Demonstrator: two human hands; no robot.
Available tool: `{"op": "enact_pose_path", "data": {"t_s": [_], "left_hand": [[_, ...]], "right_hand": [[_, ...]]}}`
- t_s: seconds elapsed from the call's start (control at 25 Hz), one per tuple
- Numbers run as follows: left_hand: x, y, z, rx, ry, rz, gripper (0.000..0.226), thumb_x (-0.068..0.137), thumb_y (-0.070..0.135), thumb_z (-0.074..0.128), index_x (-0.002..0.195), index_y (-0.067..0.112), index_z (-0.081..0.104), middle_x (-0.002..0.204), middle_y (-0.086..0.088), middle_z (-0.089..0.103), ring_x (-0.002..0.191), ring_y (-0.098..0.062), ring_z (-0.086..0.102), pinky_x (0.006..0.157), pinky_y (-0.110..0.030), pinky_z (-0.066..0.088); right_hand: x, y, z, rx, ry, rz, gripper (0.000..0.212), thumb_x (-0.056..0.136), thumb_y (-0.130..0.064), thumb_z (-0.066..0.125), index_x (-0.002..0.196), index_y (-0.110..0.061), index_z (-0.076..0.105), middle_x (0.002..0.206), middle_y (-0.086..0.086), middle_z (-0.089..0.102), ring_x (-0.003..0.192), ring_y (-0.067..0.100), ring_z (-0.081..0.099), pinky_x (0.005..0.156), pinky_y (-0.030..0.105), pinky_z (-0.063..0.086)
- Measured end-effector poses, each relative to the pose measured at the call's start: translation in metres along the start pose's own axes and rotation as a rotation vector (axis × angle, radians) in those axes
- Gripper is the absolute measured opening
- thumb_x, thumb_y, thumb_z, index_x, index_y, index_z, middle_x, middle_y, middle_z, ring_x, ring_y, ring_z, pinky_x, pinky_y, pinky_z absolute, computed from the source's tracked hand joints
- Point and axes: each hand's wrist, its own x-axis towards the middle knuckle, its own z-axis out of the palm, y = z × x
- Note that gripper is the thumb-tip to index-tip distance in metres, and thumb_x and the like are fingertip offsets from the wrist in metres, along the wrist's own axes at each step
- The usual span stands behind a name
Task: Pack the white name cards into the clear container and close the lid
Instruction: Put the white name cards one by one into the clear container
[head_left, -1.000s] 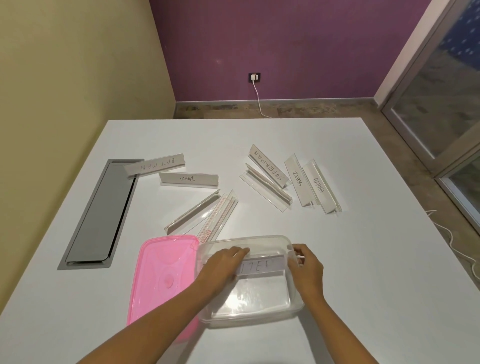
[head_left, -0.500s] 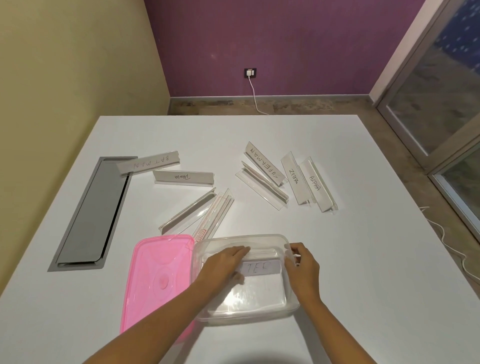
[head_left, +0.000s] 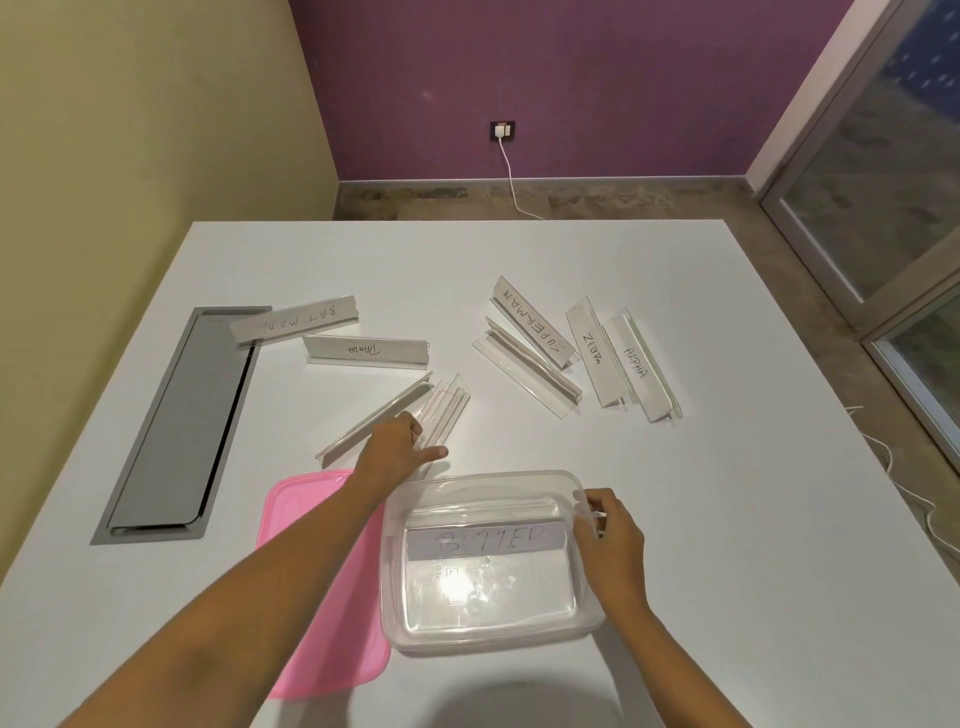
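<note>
The broad white worktop (head_left: 675, 519) carries a long grey metal cable hatch (head_left: 176, 421) along its left side. Near the front edge sits the clear rectangular plastic container (head_left: 488, 623), open, with one white name card reading "BITTER" (head_left: 485, 540) lying inside against its far wall. Just left of it, partly under the left forearm, lies the flat pink plastic lid (head_left: 311, 597). Other white name cards lie scattered farther back: "BATMAN" (head_left: 296, 321), "PANDA" (head_left: 366, 351), "SUPERMAN" (head_left: 530, 322), "ZEBRA" (head_left: 589, 351) and "ALPHA" (head_left: 636, 364). The left hand (head_left: 397, 452) reaches over the clear holders (head_left: 441, 410), fingers loose, touching them. The right hand (head_left: 610, 530) pinches the container's right rim.
</note>
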Motion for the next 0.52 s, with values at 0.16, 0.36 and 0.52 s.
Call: {"op": "enact_pose_path", "data": {"t_s": [0.16, 0.36, 0.52], "left_hand": [[0.007, -0.003, 0.005, 0.095, 0.001, 0.055, 0.029, 0.083, 0.020, 0.064, 0.060, 0.017, 0.045, 0.058, 0.004, 0.047, 0.065, -0.021, 0.048, 0.054, -0.028, 0.033], [0.004, 0.010, -0.005, -0.003, 0.062, 0.101, 0.029, 0.086, 0.000, 0.051, 0.060, 0.011, 0.060, 0.063, 0.003, 0.065, 0.055, -0.010, 0.060, 0.055, -0.021, 0.045], [-0.005, 0.037, -0.026, -0.368, 0.118, 0.023, 0.022, 0.092, 0.008, 0.051, 0.082, 0.010, 0.071, 0.066, 0.000, 0.069, 0.041, -0.004, 0.059, 0.043, -0.014, 0.047]], "right_hand": [[0.000, 0.001, 0.000, -0.023, -0.014, 0.007, 0.017, 0.090, -0.012, 0.054, 0.098, -0.026, 0.057, 0.097, -0.003, 0.064, 0.090, 0.017, 0.061, 0.078, 0.032, 0.052], [0.000, 0.000, 0.000, -0.165, -0.061, -0.033, 0.027, 0.092, -0.014, 0.053, 0.116, -0.024, 0.048, 0.106, -0.006, 0.058, 0.094, 0.017, 0.058, 0.082, 0.035, 0.054], [-0.005, -0.005, -0.002, -0.253, -0.048, -0.173, 0.043, 0.093, -0.025, 0.054, 0.130, -0.026, 0.034, 0.114, -0.013, 0.043, 0.103, 0.012, 0.052, 0.082, 0.031, 0.051]]}}
